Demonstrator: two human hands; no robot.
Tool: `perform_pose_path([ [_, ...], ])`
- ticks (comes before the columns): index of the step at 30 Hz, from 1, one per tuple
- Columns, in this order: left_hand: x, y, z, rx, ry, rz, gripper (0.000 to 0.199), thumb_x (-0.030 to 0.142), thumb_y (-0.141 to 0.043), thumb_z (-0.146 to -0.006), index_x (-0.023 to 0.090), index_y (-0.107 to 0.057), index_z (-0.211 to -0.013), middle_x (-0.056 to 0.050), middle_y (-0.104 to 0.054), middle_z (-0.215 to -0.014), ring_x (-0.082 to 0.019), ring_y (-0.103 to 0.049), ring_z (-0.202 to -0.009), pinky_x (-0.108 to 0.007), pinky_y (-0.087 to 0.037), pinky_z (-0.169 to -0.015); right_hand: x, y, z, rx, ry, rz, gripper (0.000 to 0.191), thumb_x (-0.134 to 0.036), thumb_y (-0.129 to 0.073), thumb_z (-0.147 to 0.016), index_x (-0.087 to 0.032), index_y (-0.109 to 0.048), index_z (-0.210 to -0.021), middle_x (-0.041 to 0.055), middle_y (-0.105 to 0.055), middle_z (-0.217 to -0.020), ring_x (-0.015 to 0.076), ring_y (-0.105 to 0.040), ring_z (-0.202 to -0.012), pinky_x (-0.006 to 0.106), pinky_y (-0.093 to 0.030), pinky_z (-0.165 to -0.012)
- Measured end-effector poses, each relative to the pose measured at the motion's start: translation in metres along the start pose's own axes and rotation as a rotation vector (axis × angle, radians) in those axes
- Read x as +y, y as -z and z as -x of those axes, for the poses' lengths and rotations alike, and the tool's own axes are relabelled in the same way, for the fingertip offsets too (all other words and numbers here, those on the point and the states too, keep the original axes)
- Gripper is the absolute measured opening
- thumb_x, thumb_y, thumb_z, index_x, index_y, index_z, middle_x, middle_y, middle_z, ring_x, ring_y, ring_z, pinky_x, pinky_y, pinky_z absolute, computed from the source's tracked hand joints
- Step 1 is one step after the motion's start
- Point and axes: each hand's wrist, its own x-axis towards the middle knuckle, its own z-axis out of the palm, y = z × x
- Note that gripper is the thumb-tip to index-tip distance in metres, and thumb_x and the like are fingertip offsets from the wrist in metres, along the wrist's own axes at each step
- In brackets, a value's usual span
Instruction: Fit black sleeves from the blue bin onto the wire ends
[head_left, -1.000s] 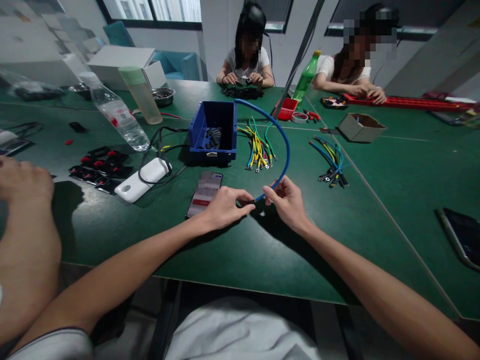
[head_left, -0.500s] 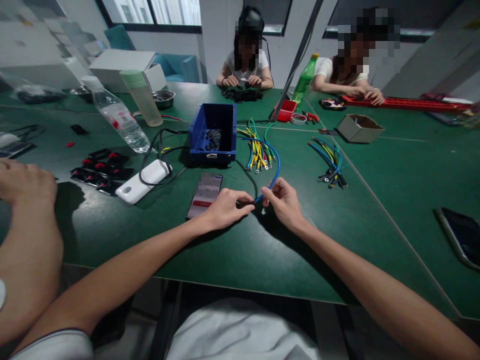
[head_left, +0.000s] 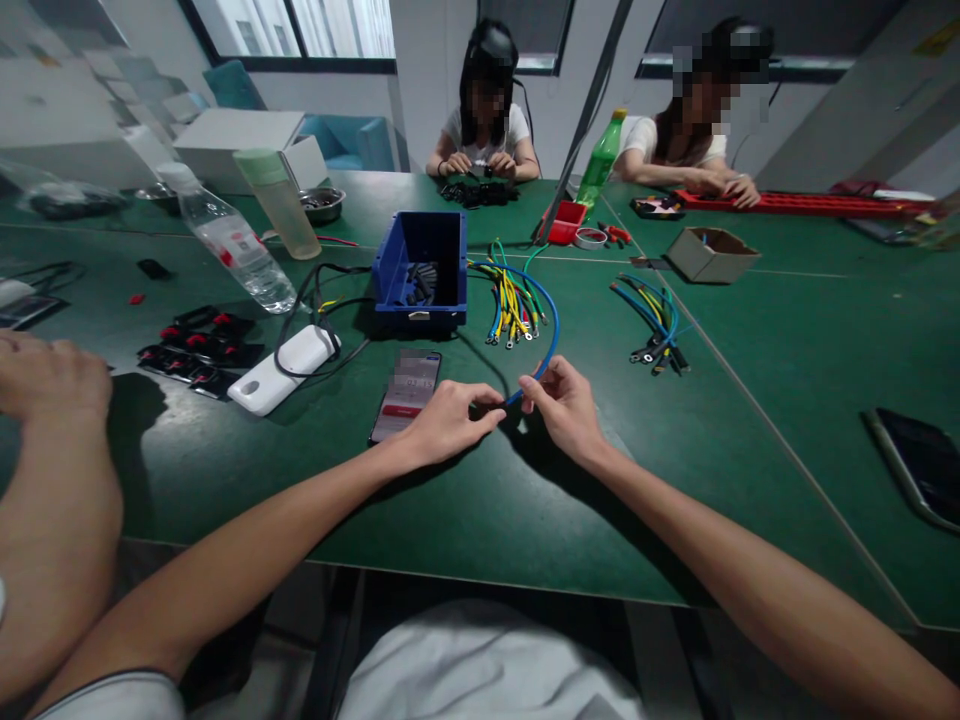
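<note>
A blue wire [head_left: 556, 318] curves up from my hands toward the bundle of yellow and green wires [head_left: 513, 305]. My right hand [head_left: 562, 405] pinches it near its lower end. At that end, the fingertips of my left hand [head_left: 457, 418] are closed on a small dark piece touching the wire, mostly hidden by the fingers. Beyond my hands stands a blue bin [head_left: 420, 318] with black sleeves inside. A second group of wires [head_left: 651, 318], some with black ends, lies to the right. A lit phone [head_left: 405, 395] rests beside my left hand.
On the left are a white power bank [head_left: 285, 370] with a black cable, black-and-red parts [head_left: 196, 350] and a water bottle [head_left: 236, 245]. A cardboard box [head_left: 711, 258] sits at the right. Two people work across the table; another person's arm [head_left: 56, 500] rests at the left edge.
The view has shifted slightly. Both my hands keep nearly the same hold at the blue wire's lower end.
</note>
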Motion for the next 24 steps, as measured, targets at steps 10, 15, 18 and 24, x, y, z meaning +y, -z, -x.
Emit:
perform_pose_path([
  [10,-0.0011,0.0020,-0.0018,0.016,0.040,0.023,0.017,0.023,-0.059,-0.082,0.015,-0.070,-0.092,-0.005,-0.073,-0.086,-0.016,-0.066,-0.076,-0.025,-0.051,-0.069,-0.0022,0.0019,0.0007,0.099,0.023,-0.028,0.025,-0.041,-0.065,-0.082,-0.023,-0.047,-0.081,-0.0051,-0.053,-0.062,0.0120,-0.055,-0.052,0.026,-0.044,-0.052],
  [15,0.0001,0.0036,-0.0018,0.049,0.039,-0.002,0.015,0.022,-0.059,-0.082,0.016,-0.070,-0.090,-0.004,-0.073,-0.086,-0.016,-0.066,-0.077,-0.026,-0.051,-0.071,-0.0036,0.0021,-0.0002,0.092,-0.004,-0.041,0.025,-0.041,-0.065,-0.081,-0.024,-0.047,-0.082,-0.0048,-0.055,-0.062,0.0134,-0.056,-0.053,0.027,-0.045,-0.053],
  [18,-0.0004,0.0036,-0.0019,0.058,0.030,-0.021,0.014,0.021,-0.060,-0.081,0.016,-0.071,-0.089,-0.004,-0.073,-0.084,-0.015,-0.066,-0.075,-0.025,-0.050,-0.071,-0.0034,0.0022,-0.0002,0.073,-0.020,-0.032,0.024,-0.041,-0.065,-0.081,-0.024,-0.047,-0.082,-0.0046,-0.056,-0.062,0.0137,-0.057,-0.053,0.027,-0.044,-0.053],
  [24,-0.0013,0.0036,-0.0018,0.085,0.032,-0.060,0.012,0.022,-0.062,-0.079,0.016,-0.070,-0.086,-0.004,-0.073,-0.084,-0.016,-0.066,-0.076,-0.025,-0.049,-0.069,-0.0028,0.0021,0.0004,0.055,-0.006,-0.052,0.023,-0.039,-0.064,-0.082,-0.023,-0.048,-0.083,-0.0045,-0.057,-0.064,0.0126,-0.057,-0.054,0.027,-0.046,-0.056],
])
